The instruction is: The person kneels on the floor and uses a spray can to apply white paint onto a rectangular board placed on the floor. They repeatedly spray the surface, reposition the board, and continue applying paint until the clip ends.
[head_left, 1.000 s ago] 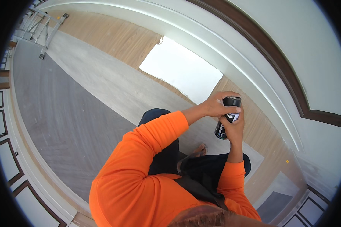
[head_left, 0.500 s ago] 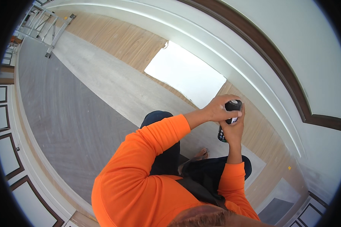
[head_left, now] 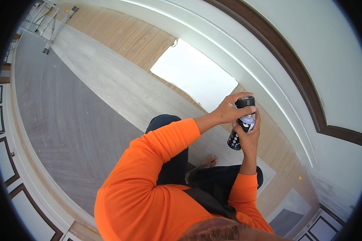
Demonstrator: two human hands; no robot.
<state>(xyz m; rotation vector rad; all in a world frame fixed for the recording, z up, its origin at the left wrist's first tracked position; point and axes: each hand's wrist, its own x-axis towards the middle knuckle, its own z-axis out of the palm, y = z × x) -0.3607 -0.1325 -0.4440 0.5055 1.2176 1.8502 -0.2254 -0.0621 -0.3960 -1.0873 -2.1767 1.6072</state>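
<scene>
A black spray can (head_left: 233,141) with a pale shoulder stands tilted in front of me, above the floor. My right hand (head_left: 249,136) wraps round its body from below. At the top end, the fingers and thumb of my left hand (head_left: 230,108) close round the black cap (head_left: 245,103). The pale shoulder shows just under the cap; whether the cap is fully apart from the can I cannot tell. Beyond my hands, a white sheet (head_left: 195,74) lies flat on the wood-look floor beside the wall.
The white wall moulding (head_left: 265,90) and a dark brown trim (head_left: 281,52) curve along the right. A metal ladder (head_left: 52,26) stands at the far left. Grey flooring (head_left: 72,108) spreads to my left, with a small yellow object (head_left: 300,177) near the right wall.
The can has come more into view, and its pale shoulder now shows beneath the cap. My left hand has moved slightly up with the cap. The view has shifted a little.
</scene>
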